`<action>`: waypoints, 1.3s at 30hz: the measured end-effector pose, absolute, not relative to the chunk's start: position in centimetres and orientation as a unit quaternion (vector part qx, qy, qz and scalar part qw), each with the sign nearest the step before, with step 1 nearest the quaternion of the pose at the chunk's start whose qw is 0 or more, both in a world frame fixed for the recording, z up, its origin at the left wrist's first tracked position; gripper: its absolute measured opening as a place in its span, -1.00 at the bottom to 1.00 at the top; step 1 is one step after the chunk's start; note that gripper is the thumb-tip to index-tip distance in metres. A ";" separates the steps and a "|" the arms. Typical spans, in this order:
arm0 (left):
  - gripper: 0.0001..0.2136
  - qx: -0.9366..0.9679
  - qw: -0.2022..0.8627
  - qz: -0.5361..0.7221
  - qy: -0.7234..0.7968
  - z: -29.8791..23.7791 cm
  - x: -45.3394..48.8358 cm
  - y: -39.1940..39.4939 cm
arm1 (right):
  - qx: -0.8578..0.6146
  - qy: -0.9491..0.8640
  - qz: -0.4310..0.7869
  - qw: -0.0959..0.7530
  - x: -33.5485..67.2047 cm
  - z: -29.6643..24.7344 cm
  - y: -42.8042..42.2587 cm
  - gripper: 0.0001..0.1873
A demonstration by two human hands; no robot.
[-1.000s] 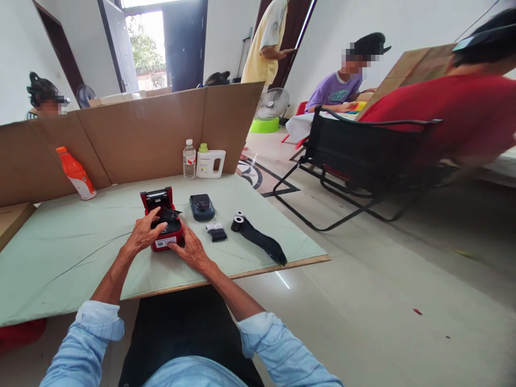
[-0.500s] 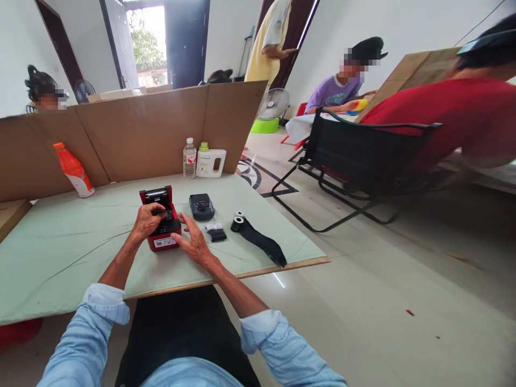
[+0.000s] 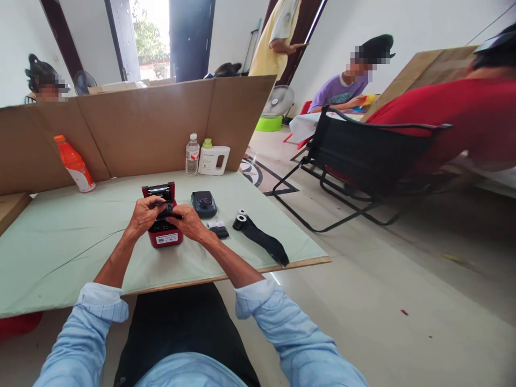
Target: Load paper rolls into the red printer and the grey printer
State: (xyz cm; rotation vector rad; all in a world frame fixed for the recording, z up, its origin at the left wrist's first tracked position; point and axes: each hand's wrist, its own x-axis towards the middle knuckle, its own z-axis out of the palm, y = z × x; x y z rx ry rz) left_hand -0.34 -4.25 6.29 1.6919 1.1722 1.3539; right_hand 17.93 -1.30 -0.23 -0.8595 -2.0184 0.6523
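A small red and black label printer (image 3: pixel 166 238) stands on the table with its lid (image 3: pixel 158 189) raised and a white label on its front. Over its open top, my left hand (image 3: pixel 145 214) is closed, fingertips pinching a small black part (image 3: pixel 166 208). My right hand (image 3: pixel 189 222) grips the same part from the other side. Whether the part still touches the printer's inside cannot be made out. Right of the hands lie a dark blue-grey portable printer (image 3: pixel 203 204), a small black and white piece (image 3: pixel 218 229) and rolls with a black ribbon strip (image 3: pixel 262 239) unrolled.
A cardboard screen (image 3: pixel 145 129) stands along the table's (image 3: pixel 80 236) back. Before it are an orange bottle (image 3: pixel 76 164), a water bottle (image 3: pixel 192 156) and a white jug (image 3: pixel 213 160). A black folding chair (image 3: pixel 363 156) with a person in red is at right; other people are beyond.
My right hand has gone from the printer's right side to its open top, fingers closing on the black part. My left hand has risen slightly with the part. The view has shifted slightly.
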 end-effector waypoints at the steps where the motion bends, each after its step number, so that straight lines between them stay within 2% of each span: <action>1: -0.71 0.647 0.329 0.521 0.449 6.2 -0.5 -4.2 | -0.346 -0.802 0.264 0.410 17.8 -0.2 -1.0 -0.86; 5: -0.66 0.619 0.342 0.538 0.459 5.5 -1.8 -3.8 | -0.348 -0.763 0.322 0.440 17.4 0.3 -0.4 -0.84; 9: -0.51 0.614 0.375 0.514 0.466 5.1 -2.9 -3.7 | -0.312 -0.689 0.428 0.495 16.9 1.8 0.0 -0.67; 13: -0.57 0.641 0.400 0.479 0.446 5.4 -2.8 -4.6 | -0.286 -0.632 0.502 0.515 16.8 3.8 -0.2 -0.57; 25: -0.57 0.665 0.441 0.455 0.395 7.0 -0.2 -7.5 | -0.291 -0.597 0.498 0.559 18.8 6.7 -3.6 -0.57; 28: -0.67 0.692 0.395 0.440 0.415 7.3 0.5 -8.4 | -0.273 -0.584 0.517 0.563 19.6 6.8 -4.4 -0.56; 32: -0.86 0.754 0.274 0.394 0.447 7.5 1.3 -9.8 | -0.285 -0.574 0.503 0.580 21.2 6.2 -5.5 -0.53; 39: -0.87 0.817 0.183 0.332 0.435 6.4 3.2 -11.8 | -0.308 -0.608 0.469 0.562 24.8 4.6 -8.9 -0.69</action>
